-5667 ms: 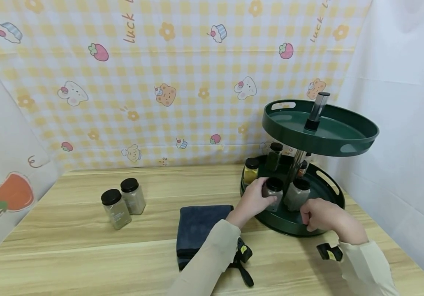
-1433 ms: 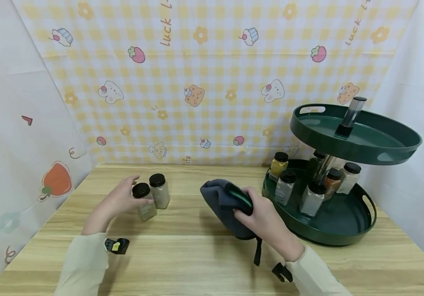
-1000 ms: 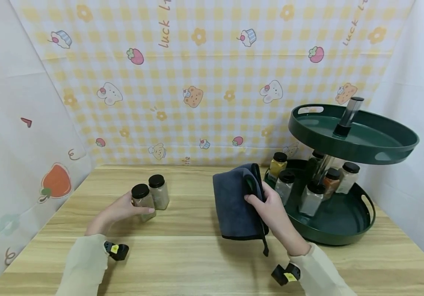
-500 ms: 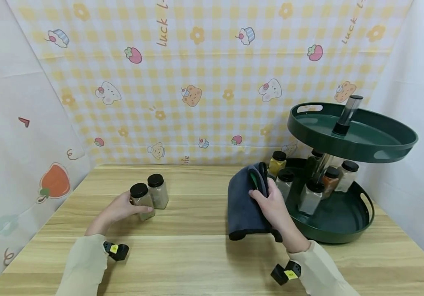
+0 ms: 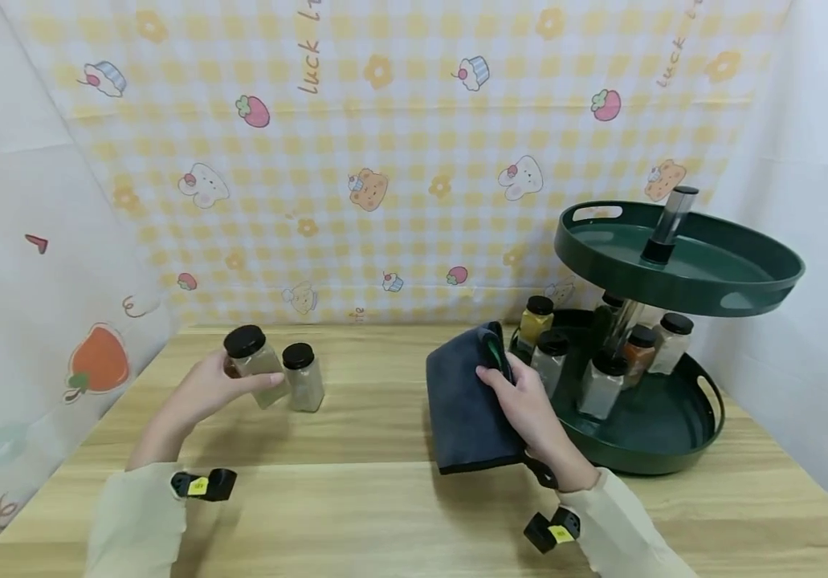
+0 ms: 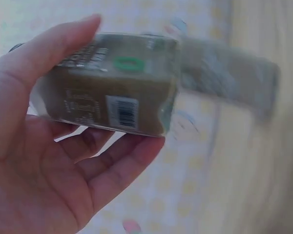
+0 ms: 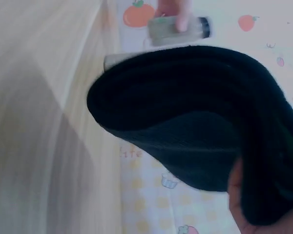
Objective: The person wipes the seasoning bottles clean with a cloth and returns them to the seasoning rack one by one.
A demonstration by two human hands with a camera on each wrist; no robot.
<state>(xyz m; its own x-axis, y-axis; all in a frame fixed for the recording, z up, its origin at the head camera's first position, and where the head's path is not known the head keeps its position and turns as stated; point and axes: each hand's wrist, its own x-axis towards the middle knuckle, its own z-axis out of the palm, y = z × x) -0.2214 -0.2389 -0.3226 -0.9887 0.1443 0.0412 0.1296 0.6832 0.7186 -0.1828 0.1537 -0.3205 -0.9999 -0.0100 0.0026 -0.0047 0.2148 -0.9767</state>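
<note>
My left hand [image 5: 204, 391] grips a clear spice jar [image 5: 258, 367] with a black lid, lifted off the table and tilted. In the left wrist view a barcode label shows on this jar [image 6: 112, 87], with the thumb on one side and fingertips on the other. Just right of it a second spice jar [image 5: 305, 381] stands upright on the table. My right hand [image 5: 525, 405] holds a folded dark grey cloth [image 5: 467, 409] above the table, thumb on the near face. Its other fingers are mostly hidden behind the cloth.
A two-tier green turntable rack [image 5: 674, 457] stands at the right. Its lower tray holds several spice jars, among them a yellow one [image 5: 535, 321] and an orange-red one [image 5: 638, 353]. The upper tray [image 5: 710, 265] overhangs them. A checked curtain [image 5: 385, 120] hangs behind the wooden table [image 5: 356, 514].
The left hand, earlier at the rack, came to the left jars, took hold of one and raised it. The cloth, earlier flat on the table, was picked up by the right hand.
</note>
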